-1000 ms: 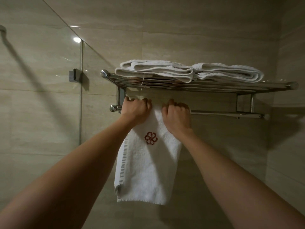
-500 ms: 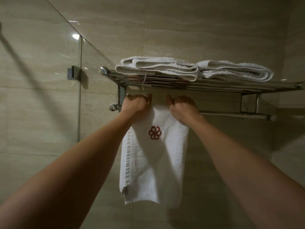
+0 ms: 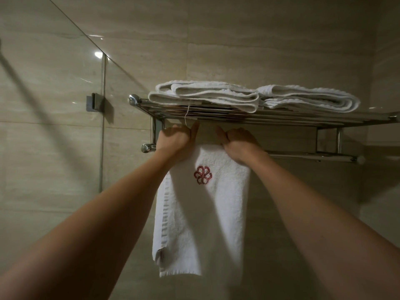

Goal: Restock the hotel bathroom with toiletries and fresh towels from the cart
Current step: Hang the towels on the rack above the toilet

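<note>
A white hand towel (image 3: 203, 213) with a red flower emblem hangs over the lower bar (image 3: 311, 156) of a chrome wall rack (image 3: 303, 119). My left hand (image 3: 176, 140) grips the towel's top left part at the bar, fingers curled over it. My right hand (image 3: 239, 142) grips the top right part the same way. Two folded white towels lie on the rack's upper shelf, one at the left (image 3: 205, 95) and one at the right (image 3: 309, 98). My fingertips are hidden behind the bar and towel.
A glass shower panel (image 3: 52, 126) with a metal clamp (image 3: 94, 103) stands to the left of the rack. Beige tiled wall (image 3: 259, 50) lies behind and above. A side wall (image 3: 387, 105) closes in at the right.
The towel hangs a little lower and straighter down the wall. Both hands stay at the bar, and the view has shifted slightly so the rack sits further right.
</note>
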The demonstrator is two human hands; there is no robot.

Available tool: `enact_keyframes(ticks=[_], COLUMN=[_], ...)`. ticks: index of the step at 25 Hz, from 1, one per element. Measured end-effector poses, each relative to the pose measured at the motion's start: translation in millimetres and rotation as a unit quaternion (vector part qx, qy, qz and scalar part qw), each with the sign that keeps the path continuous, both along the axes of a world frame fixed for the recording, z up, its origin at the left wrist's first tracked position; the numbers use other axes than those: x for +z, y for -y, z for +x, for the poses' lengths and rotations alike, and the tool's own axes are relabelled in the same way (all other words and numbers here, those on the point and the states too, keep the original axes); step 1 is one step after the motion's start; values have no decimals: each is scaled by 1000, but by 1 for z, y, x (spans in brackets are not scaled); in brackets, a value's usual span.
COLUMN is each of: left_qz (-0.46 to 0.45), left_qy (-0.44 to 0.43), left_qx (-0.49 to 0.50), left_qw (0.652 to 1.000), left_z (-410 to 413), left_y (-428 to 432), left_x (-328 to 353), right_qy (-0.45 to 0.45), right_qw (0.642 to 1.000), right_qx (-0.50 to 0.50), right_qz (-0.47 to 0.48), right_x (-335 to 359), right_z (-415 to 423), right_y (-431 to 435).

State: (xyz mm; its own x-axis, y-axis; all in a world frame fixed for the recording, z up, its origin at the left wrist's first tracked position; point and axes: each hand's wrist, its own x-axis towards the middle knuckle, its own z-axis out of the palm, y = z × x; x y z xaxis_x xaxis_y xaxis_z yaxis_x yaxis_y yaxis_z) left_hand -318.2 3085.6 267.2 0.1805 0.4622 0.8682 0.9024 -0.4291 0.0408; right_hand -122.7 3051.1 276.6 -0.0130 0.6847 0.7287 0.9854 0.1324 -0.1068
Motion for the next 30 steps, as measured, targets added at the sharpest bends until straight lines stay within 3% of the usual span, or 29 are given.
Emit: enact_keyframes(ticks=[6, 10, 14, 19, 23, 27, 30], left_qz=[21, 14, 13, 33, 31, 20, 3], left_qy=[-58, -40, -30, 2, 47, 67, 79], left_qx=[83, 89, 95, 77, 89, 102, 110], left_qw=[995, 995, 995, 997, 994, 992, 991], left_z=[1, 3, 6, 11, 15, 21, 26], left_y=[18, 22, 24, 21, 21, 25, 28], left_x=[-18, -28, -26, -27, -26, -27, -26], right_qy=[63, 62, 49, 118, 102, 31, 33], right_qw=[993, 982, 983, 987, 992, 995, 994], right_qx=[-52, -105, -88, -36, 2, 63, 42], right_qz=[81, 144, 152, 107, 72, 67, 97], right_x=[-7, -28, -48, -26, -18, -14, -18], right_z=[-17, -29, -25, -3, 5, 9, 8], right_y=[17, 28, 29, 26, 19, 13, 15])
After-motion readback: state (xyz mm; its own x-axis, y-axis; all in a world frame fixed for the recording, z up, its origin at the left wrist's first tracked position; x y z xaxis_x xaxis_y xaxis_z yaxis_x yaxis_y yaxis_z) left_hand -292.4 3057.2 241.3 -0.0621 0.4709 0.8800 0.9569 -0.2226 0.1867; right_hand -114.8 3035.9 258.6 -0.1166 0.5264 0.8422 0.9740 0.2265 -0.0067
